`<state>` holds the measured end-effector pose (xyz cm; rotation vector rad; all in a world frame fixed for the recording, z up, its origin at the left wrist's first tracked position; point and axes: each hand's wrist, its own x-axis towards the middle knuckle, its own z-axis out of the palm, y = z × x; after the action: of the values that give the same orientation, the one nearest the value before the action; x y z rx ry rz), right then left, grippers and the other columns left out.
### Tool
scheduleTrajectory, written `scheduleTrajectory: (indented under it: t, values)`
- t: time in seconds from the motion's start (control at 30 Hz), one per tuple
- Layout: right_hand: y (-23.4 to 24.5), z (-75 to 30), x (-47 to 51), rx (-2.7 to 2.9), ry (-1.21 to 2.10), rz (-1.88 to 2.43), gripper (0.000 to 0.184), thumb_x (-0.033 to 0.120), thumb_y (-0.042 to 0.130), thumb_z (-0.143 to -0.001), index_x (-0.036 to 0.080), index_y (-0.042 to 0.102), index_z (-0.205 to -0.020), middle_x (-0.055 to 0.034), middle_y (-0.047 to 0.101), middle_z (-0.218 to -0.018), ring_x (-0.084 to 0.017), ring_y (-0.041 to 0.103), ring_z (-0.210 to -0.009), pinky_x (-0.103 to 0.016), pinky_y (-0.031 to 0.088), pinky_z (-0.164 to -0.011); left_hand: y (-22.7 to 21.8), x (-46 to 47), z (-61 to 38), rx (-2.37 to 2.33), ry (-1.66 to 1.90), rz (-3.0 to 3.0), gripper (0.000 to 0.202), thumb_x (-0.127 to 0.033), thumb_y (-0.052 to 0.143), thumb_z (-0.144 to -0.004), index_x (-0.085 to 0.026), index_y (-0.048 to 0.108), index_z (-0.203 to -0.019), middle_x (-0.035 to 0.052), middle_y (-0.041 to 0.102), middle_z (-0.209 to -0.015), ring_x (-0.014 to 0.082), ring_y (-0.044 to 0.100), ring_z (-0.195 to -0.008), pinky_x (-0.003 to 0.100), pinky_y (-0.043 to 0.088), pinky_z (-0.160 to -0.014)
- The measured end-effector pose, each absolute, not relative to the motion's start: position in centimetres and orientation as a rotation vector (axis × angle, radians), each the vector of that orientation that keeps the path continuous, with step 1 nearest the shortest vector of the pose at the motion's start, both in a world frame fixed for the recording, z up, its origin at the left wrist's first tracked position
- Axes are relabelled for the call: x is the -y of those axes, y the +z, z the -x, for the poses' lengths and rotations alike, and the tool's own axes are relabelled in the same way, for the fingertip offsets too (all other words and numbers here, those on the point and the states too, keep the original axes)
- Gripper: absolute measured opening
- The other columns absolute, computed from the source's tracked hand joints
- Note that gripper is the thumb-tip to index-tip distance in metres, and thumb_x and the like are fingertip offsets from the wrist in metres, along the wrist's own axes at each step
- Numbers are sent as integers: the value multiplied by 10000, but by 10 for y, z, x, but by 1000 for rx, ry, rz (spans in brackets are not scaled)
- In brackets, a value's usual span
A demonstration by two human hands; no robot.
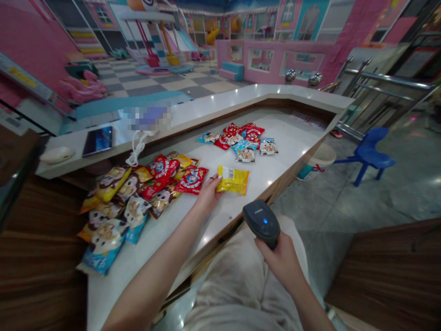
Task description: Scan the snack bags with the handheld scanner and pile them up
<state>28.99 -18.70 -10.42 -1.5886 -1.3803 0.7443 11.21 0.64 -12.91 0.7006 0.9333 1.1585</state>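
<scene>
My left hand (211, 192) grips the left end of a yellow snack bag (234, 180), held at the white counter (193, 220) with its printed back side up. In my right hand (280, 255) is a dark barcode scanner (262, 220) with a blue light on top; its head points toward the yellow bag. Left of my left hand lies a red snack bag (192, 179), at the edge of a heap of yellow, red and blue snack bags (127, 188). Farther back on the counter sits a smaller group of red and blue snack bags (241, 138).
A raised ledge (213, 103) runs along the counter's far side, bearing a tablet (98, 140), a pale dish (57, 155) and a white cable (137, 148). To the right stand a bucket (315, 163) and a blue chair (374, 149). A play area lies beyond.
</scene>
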Motion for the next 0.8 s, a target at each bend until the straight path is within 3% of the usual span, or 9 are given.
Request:
scheduleTrajectory:
  t: [0.13,0.27,0.37,0.8]
  values:
    - [-105,-280,186,1399,794,1571,85,254,622,-790,179,660,-778,-42,719,-684,-235,678,-677,-265,493,-578,-135,9,-98,-922,1208,-705,327,-321,753,-788,-154,660,-1054,95,732,-1088,202,704,-959,308,591,-795]
    - [-101,-274,183,1423,785,1547,88,246,624,-790,169,667,-793,-40,724,-695,-228,678,-693,-262,504,-610,-140,9,-100,-824,1214,-884,609,-259,860,-667,-185,604,-1214,85,709,-1193,220,682,-1057,361,539,-960]
    - [-98,-273,182,1423,780,1549,95,249,620,-795,166,663,-780,-38,718,-679,-222,676,-674,-248,494,-573,-144,7,-100,-803,1186,-953,695,-256,856,-669,-207,563,-1298,87,699,-1225,239,674,-1091,407,513,-1010]
    - [-95,-266,177,1450,779,1552,137,290,610,-818,175,664,-766,-10,637,-528,-220,665,-590,-227,452,-462,-142,8,-93,-775,1109,-1041,772,-270,813,-676,-240,514,-1387,85,698,-1212,236,663,-1114,394,515,-1003]
